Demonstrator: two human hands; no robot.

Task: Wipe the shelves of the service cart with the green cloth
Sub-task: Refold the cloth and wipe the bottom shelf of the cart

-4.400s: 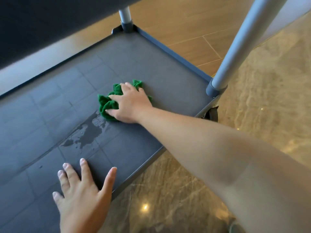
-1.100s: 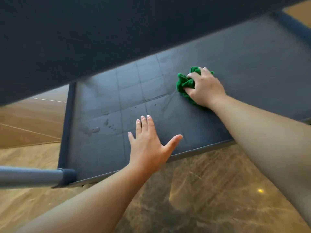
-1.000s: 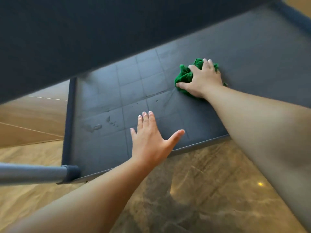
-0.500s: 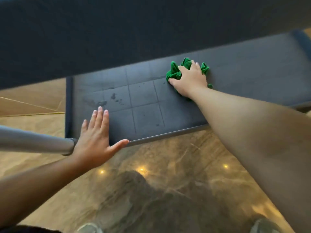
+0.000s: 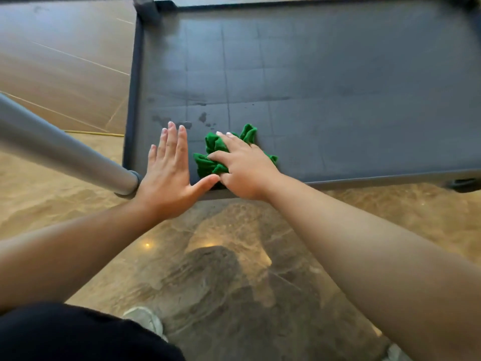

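Item: dark grey plastic lower shelf (image 5: 338, 82) of the service cart, with a raised rim and a faint grid of square panels moulded into its surface. It stood low over a glossy brown marble-patterned floor (image 5: 234, 269); pale wood-look tiles (image 5: 65, 61) lay beyond its left edge.

Item: crumpled green cloth (image 5: 213, 157), bunched into folds. It lay on the shelf near the front rim, towards the front-left corner, with folds showing past the fingers on the far side and to the left.

Item: the person's right hand (image 5: 244, 170), palm down on the cloth, fingers bent over it and pressing it to the shelf; the thumb side dug into the folds. The bare forearm ran back to the lower right.

Item: the person's left hand (image 5: 169, 173), flat and spread, holding nothing. Its fingers lay straight and close together on the shelf just left of the cloth, the heel of the palm over the front rim. Its thumb reached out to the right and met the right hand at the near edge of the cloth.

Item: dark wet spots (image 5: 203, 118) on the shelf, just beyond the left fingertips and near the cloth's far side.

Item: round grey metal upright post (image 5: 65, 155) of the cart, crossing from the left edge to a socket at the front-left corner, touching the left wrist.

Item: a light-coloured shoe (image 5: 145, 319) on the floor below, beside a dark garment (image 5: 78, 337).
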